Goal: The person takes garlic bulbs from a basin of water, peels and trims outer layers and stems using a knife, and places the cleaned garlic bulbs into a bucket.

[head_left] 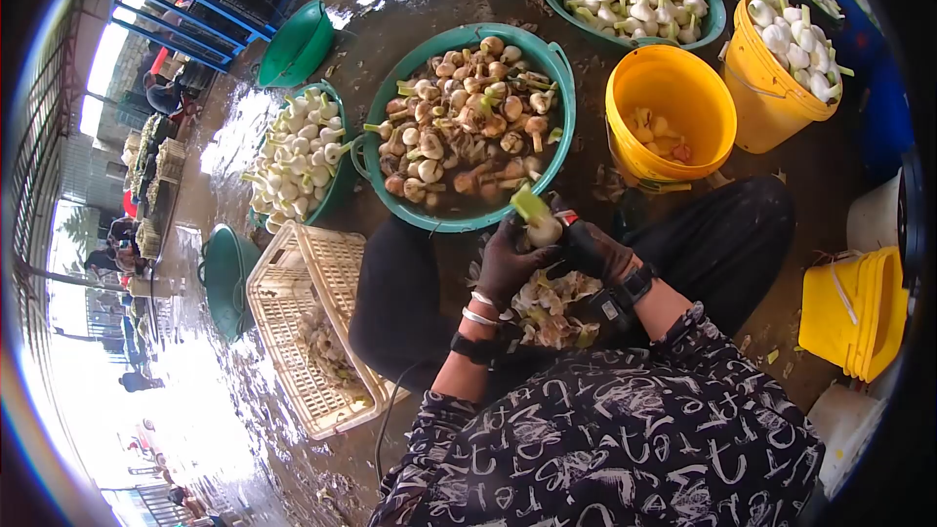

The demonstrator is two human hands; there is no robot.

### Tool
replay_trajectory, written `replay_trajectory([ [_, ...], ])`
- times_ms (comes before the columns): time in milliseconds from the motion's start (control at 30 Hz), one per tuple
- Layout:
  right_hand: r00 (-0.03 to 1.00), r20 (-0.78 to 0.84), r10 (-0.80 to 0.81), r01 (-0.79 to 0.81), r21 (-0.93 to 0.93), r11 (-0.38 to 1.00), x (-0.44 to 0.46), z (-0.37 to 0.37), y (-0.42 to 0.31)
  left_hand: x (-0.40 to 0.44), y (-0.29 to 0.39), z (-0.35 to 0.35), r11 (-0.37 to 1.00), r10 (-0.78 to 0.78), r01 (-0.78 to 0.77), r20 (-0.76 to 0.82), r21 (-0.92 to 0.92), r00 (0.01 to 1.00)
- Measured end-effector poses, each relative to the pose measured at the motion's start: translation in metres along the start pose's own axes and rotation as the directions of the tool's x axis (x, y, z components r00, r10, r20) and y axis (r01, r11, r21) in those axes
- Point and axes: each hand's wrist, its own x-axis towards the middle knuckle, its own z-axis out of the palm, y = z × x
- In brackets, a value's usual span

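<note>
A garlic bulb (543, 230) with a cut green stem pointing up is held above my lap, close to the near rim of a green tub (459, 225). My left hand (509, 262), in a dark glove, is closed around its lower side. Against the bulb's right side is my right hand (595, 252), also gloved, its fingers curled round a small red object (566, 218) whose kind I cannot make out. Brownish, unpeeled garlic bulbs (468, 107) fill the tub. Loose garlic skins (556, 307) lie heaped between my legs, under my wrists.
A yellow bucket (634, 151) with a few cloves stands right of the tub. White bulbs fill another yellow bucket (766, 117), a green basin (717, 24) and a left tub (337, 181). A cream crate (283, 332) holding skins lies at left. The floor (210, 195) looks wet.
</note>
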Motion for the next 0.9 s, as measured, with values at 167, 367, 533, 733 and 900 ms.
replay_trajectory([
  [167, 0.998, 0.062, -0.005, 0.031, -0.425, 0.905, 0.032, -0.029, 0.009, 0.001, 0.017, -0.013, 0.576, 0.427, -0.308, 0.042, 0.757, 0.903],
  [367, 0.954, 0.211, -0.214, 0.298, -0.568, 0.767, 0.033, -0.033, 0.01, 0.001, -0.026, -0.022, 0.886, -0.231, 0.212, -0.004, 0.412, 0.973],
  [533, 0.934, 0.265, -0.241, 0.308, -0.248, 0.918, 0.021, -0.005, -0.002, -0.009, -0.017, -0.032, 0.895, 0.261, -0.264, 0.056, 0.36, 0.964],
  [733, 0.689, 0.364, -0.627, 0.516, -0.854, 0.071, 0.026, -0.005, 0.019, -0.01, -0.003, -0.024, 0.821, -0.429, 0.381, -0.019, -0.425, 0.903],
  [900, 0.908, -0.227, -0.353, 0.282, -0.291, 0.914, 0.034, -0.031, 0.013, -0.031, -0.001, -0.036, 0.971, -0.237, 0.236, 0.188, 0.029, 0.953],
])
